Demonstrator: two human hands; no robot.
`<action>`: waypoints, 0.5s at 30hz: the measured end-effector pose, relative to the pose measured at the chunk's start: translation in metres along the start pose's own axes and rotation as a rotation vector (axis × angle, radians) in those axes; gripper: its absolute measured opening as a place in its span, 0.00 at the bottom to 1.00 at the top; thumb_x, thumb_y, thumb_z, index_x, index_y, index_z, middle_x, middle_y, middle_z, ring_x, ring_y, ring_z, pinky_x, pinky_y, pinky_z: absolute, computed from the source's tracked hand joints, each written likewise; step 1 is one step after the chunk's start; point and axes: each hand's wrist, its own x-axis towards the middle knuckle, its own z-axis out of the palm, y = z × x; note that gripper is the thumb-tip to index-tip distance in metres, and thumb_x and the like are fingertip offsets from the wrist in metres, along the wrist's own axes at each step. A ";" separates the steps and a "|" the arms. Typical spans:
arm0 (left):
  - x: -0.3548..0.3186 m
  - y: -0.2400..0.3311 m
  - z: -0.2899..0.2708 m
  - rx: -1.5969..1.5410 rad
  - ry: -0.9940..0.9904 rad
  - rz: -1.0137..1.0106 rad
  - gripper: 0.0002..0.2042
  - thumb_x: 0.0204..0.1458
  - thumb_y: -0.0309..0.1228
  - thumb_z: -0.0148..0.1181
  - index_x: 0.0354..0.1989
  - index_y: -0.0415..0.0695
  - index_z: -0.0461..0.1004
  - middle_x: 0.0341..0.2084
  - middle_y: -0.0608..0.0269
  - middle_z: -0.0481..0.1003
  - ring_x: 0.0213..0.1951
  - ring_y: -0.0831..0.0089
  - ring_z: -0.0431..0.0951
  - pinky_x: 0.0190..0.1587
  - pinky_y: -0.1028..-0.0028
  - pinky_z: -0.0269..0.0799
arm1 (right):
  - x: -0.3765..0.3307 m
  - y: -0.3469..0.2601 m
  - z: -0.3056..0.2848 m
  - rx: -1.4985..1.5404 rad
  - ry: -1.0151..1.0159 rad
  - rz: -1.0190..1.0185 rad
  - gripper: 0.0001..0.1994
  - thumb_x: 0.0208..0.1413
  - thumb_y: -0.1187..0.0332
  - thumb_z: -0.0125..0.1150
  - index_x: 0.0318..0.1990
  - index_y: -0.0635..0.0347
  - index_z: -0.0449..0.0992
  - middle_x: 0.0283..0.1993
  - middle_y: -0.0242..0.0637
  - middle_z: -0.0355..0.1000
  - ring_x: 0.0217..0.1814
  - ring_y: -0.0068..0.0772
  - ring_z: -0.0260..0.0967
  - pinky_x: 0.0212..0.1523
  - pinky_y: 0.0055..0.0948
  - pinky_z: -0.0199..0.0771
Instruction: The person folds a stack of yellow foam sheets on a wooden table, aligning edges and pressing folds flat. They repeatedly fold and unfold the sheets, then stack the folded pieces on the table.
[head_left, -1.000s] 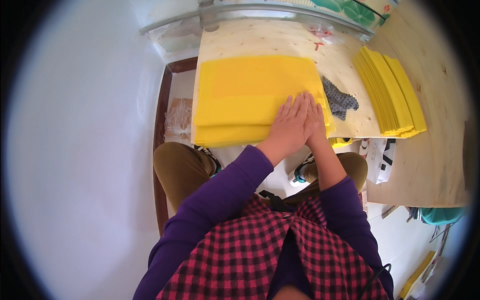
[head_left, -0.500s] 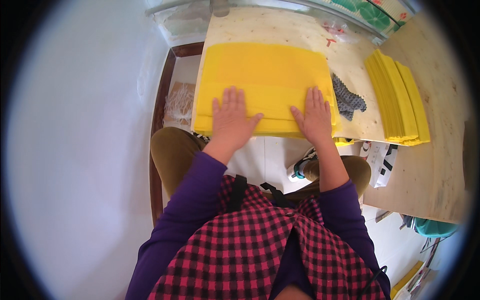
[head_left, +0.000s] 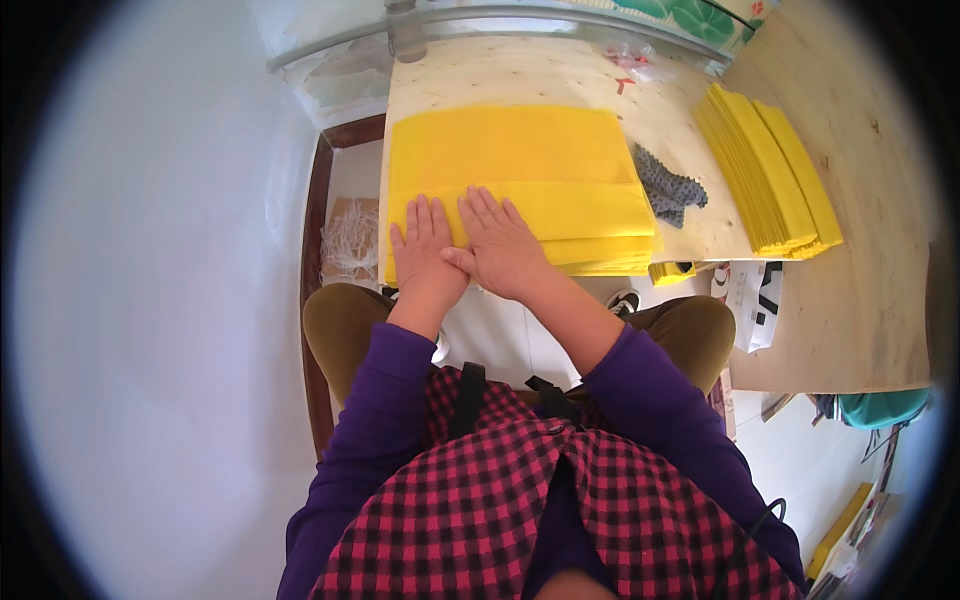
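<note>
A person's two bare hands lie flat on a big pile of yellow sheets [head_left: 510, 150]. The pile sits on a wooden table [head_left: 500, 70], close to the near left corner. Its front side is at the table's near edge, and its left side runs along the left edge.

The left hand [head_left: 428, 258] is on the front left part of the pile. Its fingers are straight and only a little bit apart. Its thumb can't be seen. The right hand [head_left: 500, 245] is just beside it. Its fingers are straight too, with small gaps, and its thumb touches the left hand. Neither hand is gripping anything.

A bumpy gray cloth [head_left: 672, 190] lies crumpled just beside the pile's right side. Farther right, folded yellow stacks [head_left: 755, 170] sit side by side, reaching down to the near right corner. Near the far edge is a clear plastic bag [head_left: 648, 65] with some red on it. A white bag [head_left: 757, 305] with black marks is below the near edge, under the yellow stacks.
</note>
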 end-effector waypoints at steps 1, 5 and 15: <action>0.000 0.000 0.002 -0.003 -0.012 -0.006 0.40 0.57 0.55 0.44 0.69 0.36 0.46 0.70 0.48 0.45 0.72 0.59 0.41 0.70 0.52 0.33 | -0.002 0.002 0.001 -0.031 0.018 0.012 0.40 0.60 0.43 0.45 0.69 0.67 0.49 0.74 0.50 0.42 0.77 0.43 0.35 0.73 0.41 0.35; 0.000 0.001 0.009 -0.022 0.052 -0.002 0.40 0.57 0.55 0.44 0.69 0.36 0.47 0.69 0.47 0.46 0.71 0.58 0.42 0.69 0.51 0.35 | -0.033 0.045 -0.007 -0.135 0.036 0.133 0.41 0.60 0.42 0.42 0.69 0.67 0.47 0.74 0.47 0.41 0.78 0.40 0.34 0.74 0.40 0.33; 0.000 0.003 0.002 -0.071 0.074 0.004 0.40 0.57 0.56 0.45 0.68 0.35 0.48 0.69 0.46 0.47 0.71 0.57 0.42 0.69 0.52 0.34 | -0.089 0.124 -0.037 -0.199 0.124 0.481 0.40 0.62 0.42 0.40 0.70 0.67 0.46 0.75 0.46 0.40 0.78 0.38 0.33 0.74 0.40 0.32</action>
